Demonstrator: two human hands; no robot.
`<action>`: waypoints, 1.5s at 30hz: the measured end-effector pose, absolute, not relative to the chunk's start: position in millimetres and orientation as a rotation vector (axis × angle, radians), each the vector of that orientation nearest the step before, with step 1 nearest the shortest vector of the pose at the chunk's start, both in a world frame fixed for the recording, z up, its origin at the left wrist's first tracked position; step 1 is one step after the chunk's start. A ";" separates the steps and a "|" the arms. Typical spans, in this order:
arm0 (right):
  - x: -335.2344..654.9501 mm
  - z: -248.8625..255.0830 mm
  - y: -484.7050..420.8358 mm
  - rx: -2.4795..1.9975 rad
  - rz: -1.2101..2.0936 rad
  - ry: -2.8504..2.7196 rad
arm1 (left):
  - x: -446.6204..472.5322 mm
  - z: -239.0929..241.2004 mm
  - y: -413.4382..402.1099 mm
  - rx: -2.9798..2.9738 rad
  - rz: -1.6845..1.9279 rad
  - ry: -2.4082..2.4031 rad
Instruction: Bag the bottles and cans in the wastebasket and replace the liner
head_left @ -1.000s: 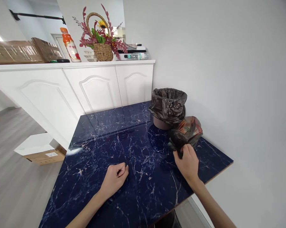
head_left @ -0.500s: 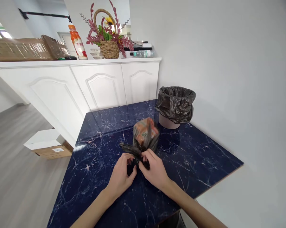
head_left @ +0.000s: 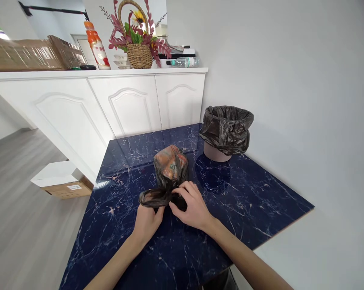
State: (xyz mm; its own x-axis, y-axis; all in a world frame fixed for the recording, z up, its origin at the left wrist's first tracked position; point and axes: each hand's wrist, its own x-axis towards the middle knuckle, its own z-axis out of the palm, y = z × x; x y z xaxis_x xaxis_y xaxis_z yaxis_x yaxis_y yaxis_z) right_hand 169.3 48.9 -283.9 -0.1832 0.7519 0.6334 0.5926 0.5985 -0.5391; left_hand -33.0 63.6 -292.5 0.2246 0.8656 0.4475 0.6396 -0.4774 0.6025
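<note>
Soft bag: hold its gathered top

Our right hand pinches that top; we can't tell whether our part-hidden left hand grips. Twelve o'clock from both, the bag looks light, probably slippery.

White cabinet with arched door panels beyond far edge of dark blue table, tabletop veined white. On cabinet top, left to right: cardboard in shiny clear wrap; small dark object; standing bottle with orange cap; stack of pale trays; wicker basket with tall handle, dark-pink leaves, yellow flower; clear bottle lying on its side. On grey floor, box with white top, brown side, pale sticker. Plain pale wall at right.
</note>
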 end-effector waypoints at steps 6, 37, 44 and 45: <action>174.8 -291.4 54.6 -1.188 0.170 -1.864 | -29.4 -286.3 59.0 2.048 1.193 1.535; 176.6 -298.0 54.6 -1.128 0.134 -1.545 | -51.8 -279.4 76.7 1.678 1.517 1.683; 174.4 -293.0 54.4 -1.168 0.219 -1.465 | -76.9 -296.3 102.2 1.390 1.708 1.653; 174.0 -292.6 53.6 -1.153 0.219 -1.484 | -78.0 -294.1 102.4 1.399 1.717 1.630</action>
State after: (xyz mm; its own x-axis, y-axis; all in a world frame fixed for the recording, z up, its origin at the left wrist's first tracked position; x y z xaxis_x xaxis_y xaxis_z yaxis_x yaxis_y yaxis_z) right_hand 174.0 53.6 -292.6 0.1726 0.7390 0.6512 0.5193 0.4935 -0.6977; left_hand -78.0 102.4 -294.1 -0.4261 0.8187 0.3850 0.3417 -0.2483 0.9064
